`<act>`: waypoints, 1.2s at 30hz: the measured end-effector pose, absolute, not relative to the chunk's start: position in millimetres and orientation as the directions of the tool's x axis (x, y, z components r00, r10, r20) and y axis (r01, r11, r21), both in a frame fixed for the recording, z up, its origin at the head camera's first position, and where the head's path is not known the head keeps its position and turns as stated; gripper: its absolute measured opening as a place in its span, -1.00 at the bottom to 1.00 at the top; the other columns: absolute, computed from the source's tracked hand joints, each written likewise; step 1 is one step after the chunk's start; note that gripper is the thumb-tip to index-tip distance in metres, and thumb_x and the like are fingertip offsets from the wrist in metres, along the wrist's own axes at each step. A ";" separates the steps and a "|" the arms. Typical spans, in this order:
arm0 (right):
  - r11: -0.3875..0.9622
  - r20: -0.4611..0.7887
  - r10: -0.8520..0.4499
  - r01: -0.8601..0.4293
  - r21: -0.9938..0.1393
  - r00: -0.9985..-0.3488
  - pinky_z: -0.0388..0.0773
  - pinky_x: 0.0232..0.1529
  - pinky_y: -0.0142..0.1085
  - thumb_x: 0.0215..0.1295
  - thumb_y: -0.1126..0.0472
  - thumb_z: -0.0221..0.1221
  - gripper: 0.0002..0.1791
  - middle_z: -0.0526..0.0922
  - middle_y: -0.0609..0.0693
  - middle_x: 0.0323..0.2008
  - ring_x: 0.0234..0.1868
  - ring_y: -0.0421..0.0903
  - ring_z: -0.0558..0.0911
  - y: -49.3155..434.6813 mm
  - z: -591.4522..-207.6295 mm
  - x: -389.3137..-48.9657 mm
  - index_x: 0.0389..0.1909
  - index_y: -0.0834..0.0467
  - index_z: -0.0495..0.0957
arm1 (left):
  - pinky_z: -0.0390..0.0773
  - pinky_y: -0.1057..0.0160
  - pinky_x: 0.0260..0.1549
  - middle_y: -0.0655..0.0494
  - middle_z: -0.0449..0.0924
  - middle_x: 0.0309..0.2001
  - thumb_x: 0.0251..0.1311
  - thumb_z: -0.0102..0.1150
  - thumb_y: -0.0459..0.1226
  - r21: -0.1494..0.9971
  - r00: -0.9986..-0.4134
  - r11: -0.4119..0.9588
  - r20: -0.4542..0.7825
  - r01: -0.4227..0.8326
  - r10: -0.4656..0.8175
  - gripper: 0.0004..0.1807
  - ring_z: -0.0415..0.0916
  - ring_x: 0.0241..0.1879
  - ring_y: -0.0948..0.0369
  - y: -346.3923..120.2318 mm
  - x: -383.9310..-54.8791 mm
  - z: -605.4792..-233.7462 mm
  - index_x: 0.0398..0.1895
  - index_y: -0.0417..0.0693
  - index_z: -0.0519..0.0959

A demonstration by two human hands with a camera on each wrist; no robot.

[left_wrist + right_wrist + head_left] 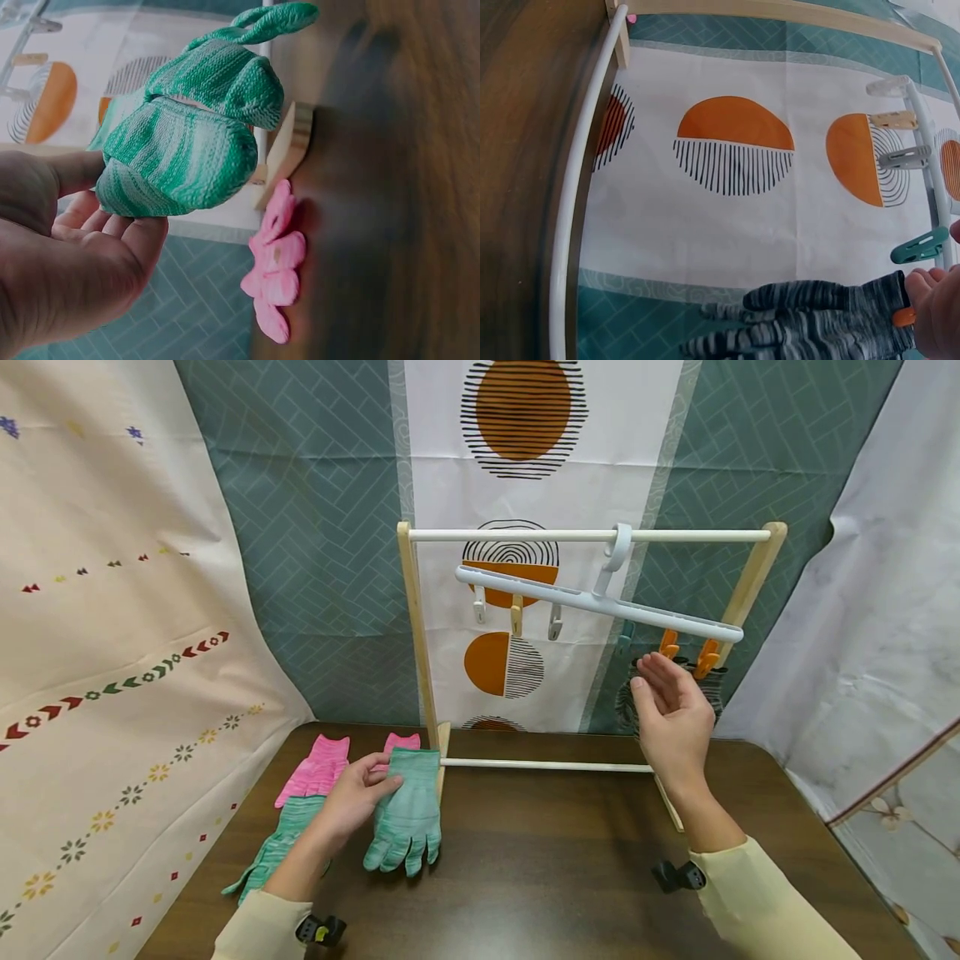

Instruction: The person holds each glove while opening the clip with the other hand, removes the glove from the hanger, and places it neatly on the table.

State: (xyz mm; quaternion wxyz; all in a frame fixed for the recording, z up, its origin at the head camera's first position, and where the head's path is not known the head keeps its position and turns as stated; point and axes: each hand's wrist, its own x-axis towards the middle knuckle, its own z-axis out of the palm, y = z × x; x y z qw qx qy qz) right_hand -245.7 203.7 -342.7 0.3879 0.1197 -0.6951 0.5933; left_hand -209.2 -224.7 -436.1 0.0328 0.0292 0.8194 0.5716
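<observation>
My left hand [351, 803] pinches the cuff of a green knitted glove [408, 814], which hangs fingers down over the left side of the table. In the left wrist view the same green glove [180, 154] shows its fingers toward the camera. At the right, my right hand [678, 731] is raised beside a grey-black striped glove [817, 322] with its fingers loosely bent and nothing seen between them. Orange clips [707, 658] fasten that striped glove under a white hanger [540, 592]; the hand partly hides it.
A wooden rack with a white top rail [510, 536] carries the tilted hanger. White, yellow [517, 615], grey [555, 622] and teal clips [920, 245] hang from it. Another green glove [288, 835] and pink gloves [322, 768] lie on the brown table [540, 860].
</observation>
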 end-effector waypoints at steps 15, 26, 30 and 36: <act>0.334 0.692 0.263 -0.609 -0.719 -0.673 0.57 0.13 -0.48 0.42 0.44 0.32 -0.54 0.72 0.15 0.18 0.19 -0.06 0.71 211.8 -364.5 -229.7 0.31 0.30 0.60 | 0.41 -0.33 0.30 -0.46 0.41 0.39 0.54 0.21 -0.25 0.896 -0.994 0.442 -0.073 -0.029 0.083 -0.39 0.35 0.41 -0.32 -245.5 -203.1 -452.1 0.48 -0.41 0.31; 0.376 0.708 0.213 -0.613 -0.695 -0.673 0.57 0.12 -0.48 0.39 0.48 0.33 -0.54 0.73 0.21 0.15 0.14 -0.21 0.71 219.5 -382.5 -220.0 0.29 0.33 0.60 | 0.54 -0.27 0.17 -0.43 0.53 0.29 0.50 0.25 -0.32 0.849 -0.994 0.527 -0.090 -0.044 0.063 -0.45 0.51 0.28 -0.27 -251.8 -201.9 -464.8 0.43 -0.41 0.39; 0.410 0.712 0.200 -0.602 -0.685 -0.674 0.56 0.14 -0.49 0.39 0.47 0.33 -0.54 0.73 0.21 0.15 0.16 -0.28 0.70 223.2 -387.7 -217.2 0.30 0.33 0.60 | 0.62 -0.14 0.01 -0.38 0.61 0.19 0.48 0.26 -0.32 0.826 -0.994 0.562 -0.094 -0.047 0.055 -0.46 0.59 0.16 -0.19 -252.9 -202.4 -467.8 0.40 -0.42 0.41; 0.435 0.716 0.169 -0.601 -0.671 -0.677 0.56 0.14 -0.48 0.41 0.45 0.33 -0.53 0.73 0.13 0.16 0.17 -0.26 0.70 228.8 -392.4 -213.6 0.31 0.30 0.60 | 0.59 0.00 -0.18 -0.18 0.65 0.00 0.43 0.32 -0.34 0.779 -0.996 0.626 -0.077 -0.036 0.039 -0.46 0.57 -0.05 -0.03 -254.6 -205.1 -474.6 0.37 -0.43 0.45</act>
